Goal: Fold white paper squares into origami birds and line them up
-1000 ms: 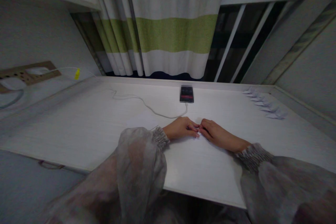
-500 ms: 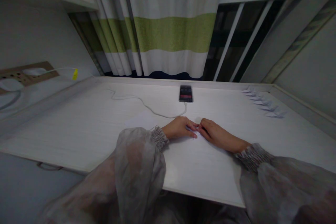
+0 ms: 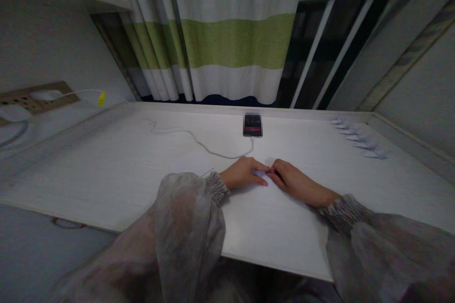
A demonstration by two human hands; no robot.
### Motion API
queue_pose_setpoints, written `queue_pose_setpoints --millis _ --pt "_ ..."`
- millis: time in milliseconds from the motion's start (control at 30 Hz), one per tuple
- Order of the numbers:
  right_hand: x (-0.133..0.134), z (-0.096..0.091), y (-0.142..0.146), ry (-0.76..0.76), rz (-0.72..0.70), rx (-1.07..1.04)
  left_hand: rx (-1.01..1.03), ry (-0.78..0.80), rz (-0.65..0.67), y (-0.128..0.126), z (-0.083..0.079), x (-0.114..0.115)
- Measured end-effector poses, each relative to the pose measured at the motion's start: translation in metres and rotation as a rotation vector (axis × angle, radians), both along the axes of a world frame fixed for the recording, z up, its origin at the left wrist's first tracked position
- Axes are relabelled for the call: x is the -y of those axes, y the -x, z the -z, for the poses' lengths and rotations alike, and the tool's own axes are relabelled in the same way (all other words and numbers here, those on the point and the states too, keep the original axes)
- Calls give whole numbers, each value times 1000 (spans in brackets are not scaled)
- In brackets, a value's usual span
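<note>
A small piece of folded white paper lies low over the desk, mostly covered by my fingers. My left hand has it between thumb and forefinger, which are a little apart at their tips. At the paper's right end, my right hand pinches with thumb and fingers pressed together. The fingertips of both hands nearly meet. The paper's exact shape is hidden.
Several folded white paper pieces form a row at the right of the white desk. A phone with a white cable lies at the back. Pale paper lies beyond my left sleeve. Plugs fill a socket strip at left.
My hands stay almost in place, with only slight finger movement at the paper. The whole view has shifted very slightly.
</note>
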State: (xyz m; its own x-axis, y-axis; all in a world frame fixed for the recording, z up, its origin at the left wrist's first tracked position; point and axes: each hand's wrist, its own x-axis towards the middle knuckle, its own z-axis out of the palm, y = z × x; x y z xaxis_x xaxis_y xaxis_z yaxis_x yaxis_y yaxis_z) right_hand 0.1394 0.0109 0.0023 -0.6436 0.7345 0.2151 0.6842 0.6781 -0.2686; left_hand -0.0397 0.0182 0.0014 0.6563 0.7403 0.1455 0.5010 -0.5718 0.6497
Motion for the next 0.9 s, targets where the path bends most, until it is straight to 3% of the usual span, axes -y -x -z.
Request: queue_pose_setpoints --millis 400,900 --pt "-2 6 3 -30 79 96 33 149 -73 -1 -3 2" --pt "1 0 9 -41 189 299 51 220 -108 -3 1 -1"
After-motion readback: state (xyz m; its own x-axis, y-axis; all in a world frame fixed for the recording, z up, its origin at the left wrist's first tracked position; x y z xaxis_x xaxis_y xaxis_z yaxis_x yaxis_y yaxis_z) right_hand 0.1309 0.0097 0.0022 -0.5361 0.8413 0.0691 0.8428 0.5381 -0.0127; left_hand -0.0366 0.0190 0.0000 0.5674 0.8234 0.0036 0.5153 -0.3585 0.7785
